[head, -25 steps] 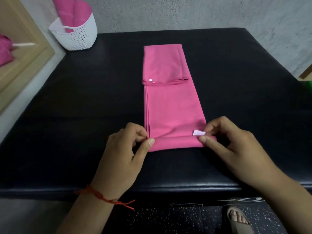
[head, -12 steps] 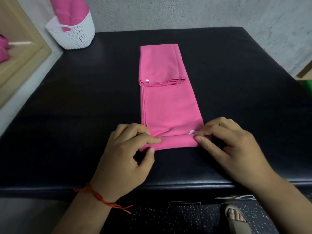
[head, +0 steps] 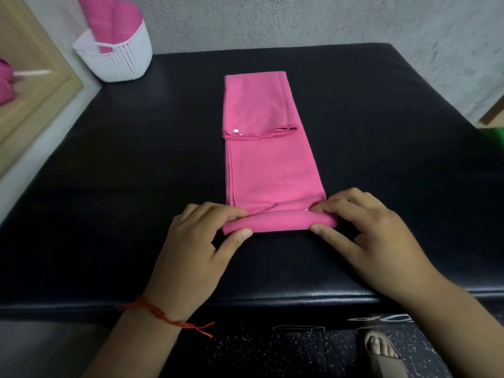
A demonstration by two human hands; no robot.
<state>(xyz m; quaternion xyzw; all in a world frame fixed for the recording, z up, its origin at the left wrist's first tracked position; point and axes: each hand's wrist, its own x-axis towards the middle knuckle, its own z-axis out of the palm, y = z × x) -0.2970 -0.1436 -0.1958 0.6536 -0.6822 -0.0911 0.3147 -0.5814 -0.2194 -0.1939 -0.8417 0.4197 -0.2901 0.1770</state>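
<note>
Pink cloth lay on the black surface, the left hand and the right hand each pinching its near rolled end, which probably needed even, tight turns to stay straight.

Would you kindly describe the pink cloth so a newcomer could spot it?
On the black table, look mid-surface, nearer than the white basket. The pink cloth is a long flat strip; unlike the basket's rolls, only its near end is rolled, pinched by the left hand and right hand.
</note>
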